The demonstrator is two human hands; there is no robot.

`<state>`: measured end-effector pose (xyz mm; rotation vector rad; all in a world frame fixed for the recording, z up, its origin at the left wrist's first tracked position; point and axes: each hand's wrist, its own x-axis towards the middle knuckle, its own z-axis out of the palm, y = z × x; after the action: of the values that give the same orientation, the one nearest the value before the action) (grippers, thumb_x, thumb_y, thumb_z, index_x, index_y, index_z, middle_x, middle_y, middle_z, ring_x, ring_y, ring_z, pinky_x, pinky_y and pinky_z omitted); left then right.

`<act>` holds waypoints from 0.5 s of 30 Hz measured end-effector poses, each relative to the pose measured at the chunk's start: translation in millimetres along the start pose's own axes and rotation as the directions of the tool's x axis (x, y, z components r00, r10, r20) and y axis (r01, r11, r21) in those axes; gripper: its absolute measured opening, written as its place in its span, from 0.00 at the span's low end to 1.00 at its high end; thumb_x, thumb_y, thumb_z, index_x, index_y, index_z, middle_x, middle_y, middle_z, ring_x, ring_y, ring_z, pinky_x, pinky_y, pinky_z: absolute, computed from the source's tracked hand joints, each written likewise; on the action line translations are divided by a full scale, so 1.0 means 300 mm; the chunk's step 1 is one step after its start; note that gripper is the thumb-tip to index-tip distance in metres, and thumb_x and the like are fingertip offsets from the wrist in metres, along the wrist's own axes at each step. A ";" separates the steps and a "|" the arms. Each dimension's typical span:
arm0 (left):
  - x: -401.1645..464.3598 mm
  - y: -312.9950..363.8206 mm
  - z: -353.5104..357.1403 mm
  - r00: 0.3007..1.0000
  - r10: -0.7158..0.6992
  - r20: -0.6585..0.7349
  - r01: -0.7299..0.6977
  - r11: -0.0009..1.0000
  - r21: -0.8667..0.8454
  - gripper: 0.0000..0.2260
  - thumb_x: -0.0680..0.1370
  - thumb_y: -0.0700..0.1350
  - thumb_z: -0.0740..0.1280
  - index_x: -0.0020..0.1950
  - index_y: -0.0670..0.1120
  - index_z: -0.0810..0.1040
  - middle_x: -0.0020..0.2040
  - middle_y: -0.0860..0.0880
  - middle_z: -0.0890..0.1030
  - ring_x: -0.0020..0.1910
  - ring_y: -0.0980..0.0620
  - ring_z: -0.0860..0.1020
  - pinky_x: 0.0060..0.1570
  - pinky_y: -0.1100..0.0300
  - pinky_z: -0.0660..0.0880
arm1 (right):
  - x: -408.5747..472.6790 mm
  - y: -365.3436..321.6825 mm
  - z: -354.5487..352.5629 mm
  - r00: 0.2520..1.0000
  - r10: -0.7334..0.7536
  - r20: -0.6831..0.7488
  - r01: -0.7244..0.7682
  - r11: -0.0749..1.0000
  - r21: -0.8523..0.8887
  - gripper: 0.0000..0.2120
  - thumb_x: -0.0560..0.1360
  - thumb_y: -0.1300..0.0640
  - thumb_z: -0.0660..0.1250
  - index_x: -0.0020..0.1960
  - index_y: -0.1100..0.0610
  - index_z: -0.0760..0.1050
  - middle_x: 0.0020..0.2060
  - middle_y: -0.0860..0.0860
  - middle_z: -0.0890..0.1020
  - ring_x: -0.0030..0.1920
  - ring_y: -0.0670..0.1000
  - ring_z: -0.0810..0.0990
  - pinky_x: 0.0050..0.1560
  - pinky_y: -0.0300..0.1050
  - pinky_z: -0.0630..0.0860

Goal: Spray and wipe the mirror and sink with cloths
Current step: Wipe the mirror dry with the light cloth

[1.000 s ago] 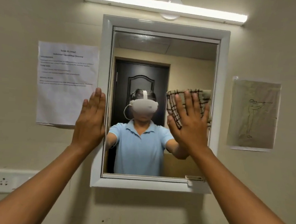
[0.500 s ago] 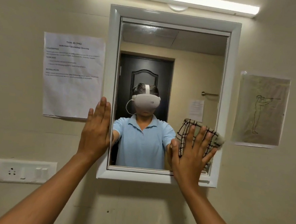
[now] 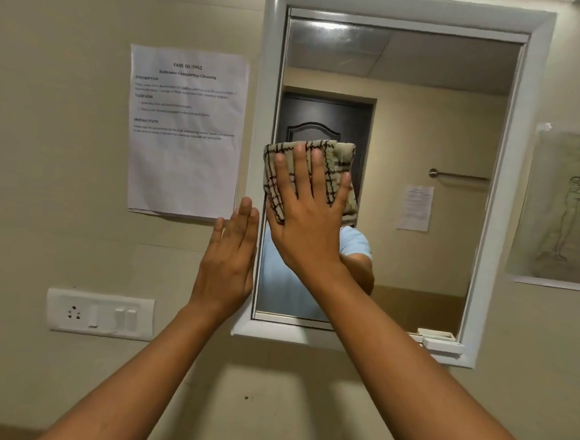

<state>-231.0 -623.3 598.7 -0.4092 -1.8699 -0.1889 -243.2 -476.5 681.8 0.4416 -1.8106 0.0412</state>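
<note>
A white-framed mirror [image 3: 425, 126] hangs on the beige wall. My right hand [image 3: 307, 221] presses a folded beige cloth with dark checks [image 3: 340, 161] flat against the left part of the glass, fingers spread and straight. My left hand [image 3: 228, 267] rests flat on the mirror's left frame, fingers straight and together. The sink is out of view, and no spray bottle is visible.
A printed task sheet [image 3: 185, 133] is taped to the wall left of the mirror. A white socket and switch plate [image 3: 100, 313] sits below it. A sketch on paper [image 3: 567, 208] hangs to the right. A small white ledge piece [image 3: 441, 343] lies on the frame's bottom right.
My right hand has slid the cloth from the mirror's lower right corner up and across to its left side. The view has shifted left and closer. My left hand stays on the frame.
</note>
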 end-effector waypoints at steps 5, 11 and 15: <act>-0.010 0.003 -0.024 0.999 0.026 0.046 -0.026 0.999 -0.019 0.29 0.79 0.37 0.56 0.80 0.38 0.50 0.80 0.38 0.51 0.80 0.44 0.52 0.75 0.39 0.57 | -0.165 -0.025 0.025 0.998 -0.058 0.040 0.056 0.998 0.036 0.30 0.82 0.43 0.47 0.81 0.52 0.51 0.81 0.54 0.51 0.81 0.57 0.47 0.74 0.71 0.46; -0.106 -0.002 -0.005 0.997 0.010 0.077 -0.005 0.997 -0.071 0.30 0.79 0.38 0.53 0.80 0.39 0.49 0.81 0.41 0.49 0.80 0.45 0.51 0.75 0.39 0.56 | -0.419 -0.101 0.082 0.994 -0.003 0.107 0.000 0.999 0.035 0.33 0.81 0.45 0.58 0.81 0.52 0.50 0.81 0.54 0.49 0.81 0.57 0.46 0.74 0.71 0.50; -0.151 0.001 0.011 0.997 -0.019 0.075 0.026 0.995 -0.098 0.33 0.76 0.35 0.57 0.80 0.39 0.49 0.81 0.42 0.48 0.80 0.46 0.50 0.76 0.40 0.53 | -0.482 -0.170 0.103 0.989 0.079 0.126 -0.084 0.996 0.038 0.34 0.81 0.45 0.59 0.81 0.52 0.49 0.81 0.54 0.46 0.80 0.58 0.46 0.74 0.71 0.50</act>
<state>-221.0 -630.4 555.0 -0.4683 -1.9443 -0.2857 -224.2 -491.8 527.2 0.4079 -1.9533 0.1117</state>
